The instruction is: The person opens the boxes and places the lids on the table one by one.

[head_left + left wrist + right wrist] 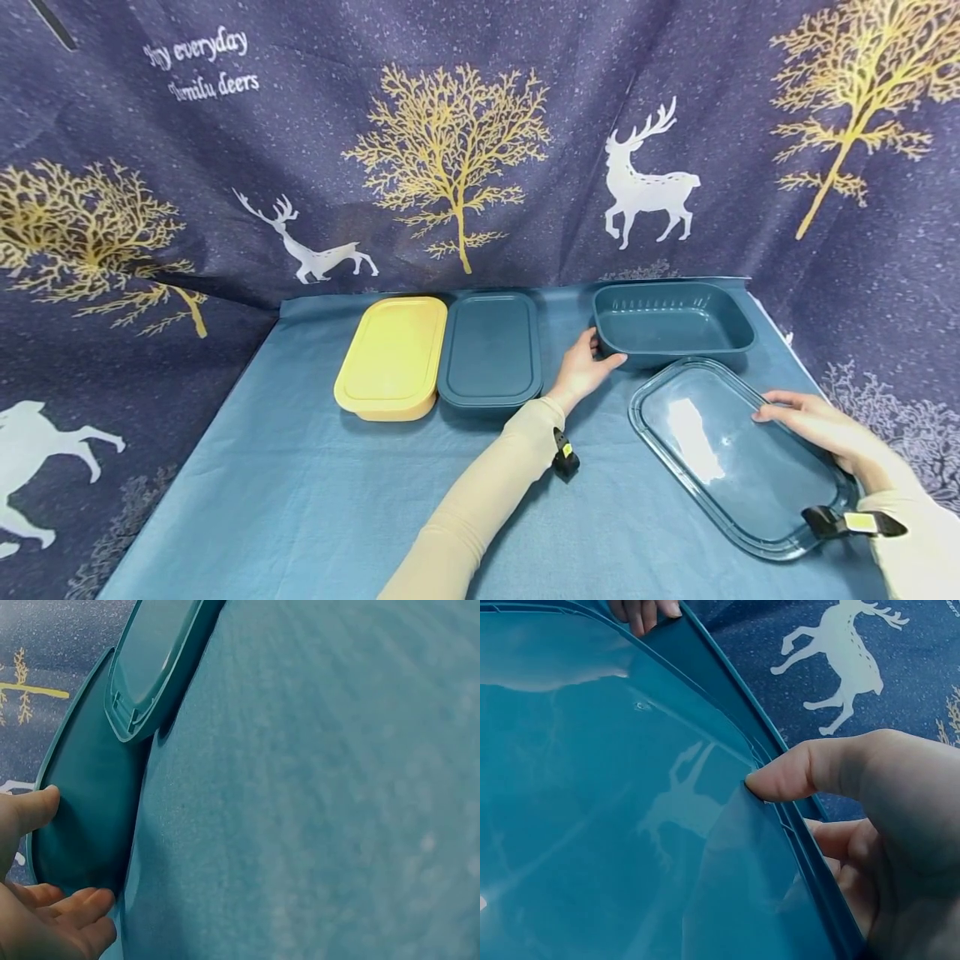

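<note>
Both hands on teal ware, fingers loosely closed on edges.

Left hand (pixel 583 367) gripped the near-left corner of the basin (pixel 672 321), thumb on the rim, fingers curled under the wall; basin sat at the back right of the table (pixel 300 492). Right hand (pixel 825 429) held the right edge of the clear lid (pixel 738 458), thumb tip pressed on top, fingers tucked beneath the rim. Lid lay just in front of the basin. Yellow box (pixel 392 357) and teal box (pixel 491 350) stood side by side, touching, left of the basin.
</note>
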### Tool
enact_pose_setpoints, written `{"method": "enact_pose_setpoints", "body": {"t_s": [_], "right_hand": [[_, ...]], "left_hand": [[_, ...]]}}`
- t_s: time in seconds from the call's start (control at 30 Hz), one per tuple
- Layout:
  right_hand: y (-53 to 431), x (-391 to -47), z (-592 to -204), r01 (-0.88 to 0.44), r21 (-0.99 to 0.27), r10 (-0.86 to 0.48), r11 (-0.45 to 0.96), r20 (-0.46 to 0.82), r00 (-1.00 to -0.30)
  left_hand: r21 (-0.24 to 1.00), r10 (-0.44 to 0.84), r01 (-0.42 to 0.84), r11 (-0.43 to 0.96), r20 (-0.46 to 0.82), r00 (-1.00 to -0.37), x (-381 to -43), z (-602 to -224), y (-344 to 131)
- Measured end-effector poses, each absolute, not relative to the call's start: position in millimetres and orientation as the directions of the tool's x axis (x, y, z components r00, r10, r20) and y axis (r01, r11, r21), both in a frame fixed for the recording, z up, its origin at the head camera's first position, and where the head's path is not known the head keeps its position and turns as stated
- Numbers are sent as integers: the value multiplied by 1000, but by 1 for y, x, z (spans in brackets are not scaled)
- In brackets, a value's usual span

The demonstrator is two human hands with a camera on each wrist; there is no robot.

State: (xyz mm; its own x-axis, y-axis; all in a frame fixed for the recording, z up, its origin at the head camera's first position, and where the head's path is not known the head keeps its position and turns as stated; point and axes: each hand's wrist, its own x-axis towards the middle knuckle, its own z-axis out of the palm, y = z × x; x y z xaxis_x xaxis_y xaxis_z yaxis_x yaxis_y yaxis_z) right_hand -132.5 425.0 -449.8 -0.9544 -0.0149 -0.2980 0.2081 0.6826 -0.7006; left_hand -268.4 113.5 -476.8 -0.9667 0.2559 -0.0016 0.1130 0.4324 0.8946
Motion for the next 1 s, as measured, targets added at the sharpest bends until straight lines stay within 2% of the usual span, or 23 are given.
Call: {"method": "enact_pose_setpoints", "body": {"t_s": [0.77, 1.0], "right_hand": [[429, -132, -455, 275, -706, 28, 652, -340, -940], [425, -131, -451, 221, -667, 27, 711, -289, -957]], "left_hand": [[864, 257, 139, 483, 11, -966, -276, -472, 114], [850, 256, 141, 508, 7, -967, -276, -469, 114]]}}
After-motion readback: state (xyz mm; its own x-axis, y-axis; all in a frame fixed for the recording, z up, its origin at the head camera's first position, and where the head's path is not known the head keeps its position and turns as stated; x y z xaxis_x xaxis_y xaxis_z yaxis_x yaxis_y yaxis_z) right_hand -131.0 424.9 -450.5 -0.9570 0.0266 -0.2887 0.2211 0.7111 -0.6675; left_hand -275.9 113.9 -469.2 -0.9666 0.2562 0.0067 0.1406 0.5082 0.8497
